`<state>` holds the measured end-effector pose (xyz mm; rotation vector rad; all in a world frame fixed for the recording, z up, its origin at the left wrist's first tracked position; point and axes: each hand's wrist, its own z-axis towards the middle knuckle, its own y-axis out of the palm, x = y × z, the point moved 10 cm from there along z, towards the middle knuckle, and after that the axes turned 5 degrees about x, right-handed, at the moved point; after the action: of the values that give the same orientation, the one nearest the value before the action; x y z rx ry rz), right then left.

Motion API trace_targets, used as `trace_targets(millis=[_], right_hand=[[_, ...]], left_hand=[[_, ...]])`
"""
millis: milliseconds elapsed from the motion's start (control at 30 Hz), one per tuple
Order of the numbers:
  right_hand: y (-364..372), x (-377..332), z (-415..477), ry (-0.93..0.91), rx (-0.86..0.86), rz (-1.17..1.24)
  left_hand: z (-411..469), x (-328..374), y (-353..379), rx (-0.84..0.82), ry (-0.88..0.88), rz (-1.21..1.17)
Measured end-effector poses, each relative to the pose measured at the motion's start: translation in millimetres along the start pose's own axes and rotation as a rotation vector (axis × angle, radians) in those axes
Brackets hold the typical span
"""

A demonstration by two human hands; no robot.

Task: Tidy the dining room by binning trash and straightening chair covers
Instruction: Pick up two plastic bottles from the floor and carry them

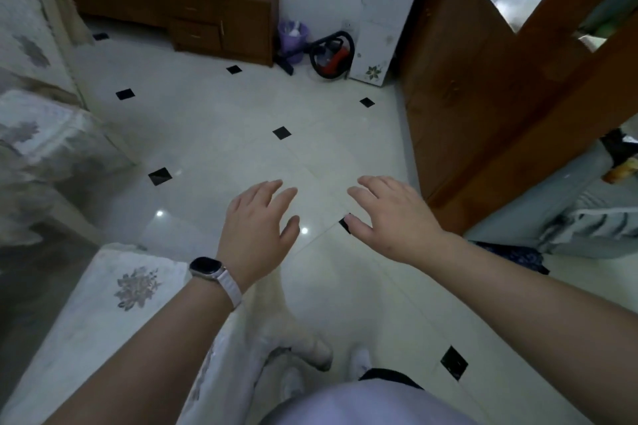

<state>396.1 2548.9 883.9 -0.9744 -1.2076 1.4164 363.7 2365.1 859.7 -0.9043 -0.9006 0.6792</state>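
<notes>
Closest in, two feet in white footwear [360, 360] stand on the glossy cream tile floor [221, 148], just beside the nearest of three white fabric chair covers [131, 286] embroidered with grey flowers. This cover lies under the left forearm at the lower left, its skirt bunched on the tiles by the feet. Two bare forearms reach forward. The left wrist carries one dark-faced watch on a white strap [207, 269]. The left hand [257, 224] and the right hand [393, 217] hover side by side, palms down, fingers spread and relaxed. Both are released and grasp nothing. The right thumb partly covers one of the eight black diamond tile insets [281, 132] that dot the floor. The second and third chair covers sit farther along the left edge, one behind the other, well apart from the hands. Against the far wall stands one brown wooden cabinet with drawers [221, 14]. To its right is the single small purple plastic bin [293, 36] with something white inside. Just beside the bin is one red and black floor appliance [333, 57], then one tall white dispenser with flower decals [383, 21]. One brown wooden door with a glass pane [483, 86] fills the right side.
</notes>
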Motion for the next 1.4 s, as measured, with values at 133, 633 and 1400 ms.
trace_targets(millis=[133,633,1400], right_hand=[[11.3,-1.3,42.6,-0.028,-0.031,0.007],[70.5,80.5,222.4,-0.170,0.036,0.205],[147.5,150.2,560.9,-0.169,-0.039,0.189]], left_hand=[[20.6,-26.9,4.7,0.021,-0.062,-0.007],[171.3,-80.1,55.3,-0.051,-0.207,0.145],[463.7,-263.3,105.5,0.010,-0.313,0.147]])
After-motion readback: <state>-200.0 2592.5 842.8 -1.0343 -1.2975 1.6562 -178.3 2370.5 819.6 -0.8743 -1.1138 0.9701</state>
